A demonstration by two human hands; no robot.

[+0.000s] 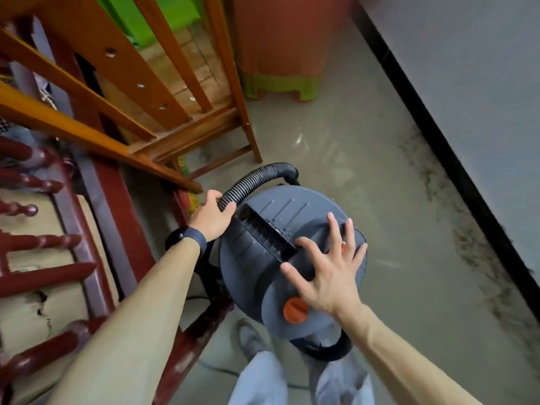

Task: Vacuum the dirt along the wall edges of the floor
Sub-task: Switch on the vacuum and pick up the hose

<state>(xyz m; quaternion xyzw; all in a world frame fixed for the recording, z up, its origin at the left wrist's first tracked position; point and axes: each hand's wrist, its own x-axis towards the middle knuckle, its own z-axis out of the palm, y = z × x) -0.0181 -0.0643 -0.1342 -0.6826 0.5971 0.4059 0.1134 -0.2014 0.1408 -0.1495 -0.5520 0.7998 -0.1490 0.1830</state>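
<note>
Left hand (211, 219) grips hose (254, 182), right hand (327, 273) over vacuum (251, 270).

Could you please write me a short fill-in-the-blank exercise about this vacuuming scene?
The left hand grips the ribbed black ____.
The open right hand is spread over the grey ____.
The round knob near that hand is ____.
Dark dirt lies beside the ____ skirting.
Missing words: hose; vacuum; orange; black.

Both arms reach forward, left grip (211, 217) curled closed, right grip (327, 267) flat with fingers splayed.
</note>
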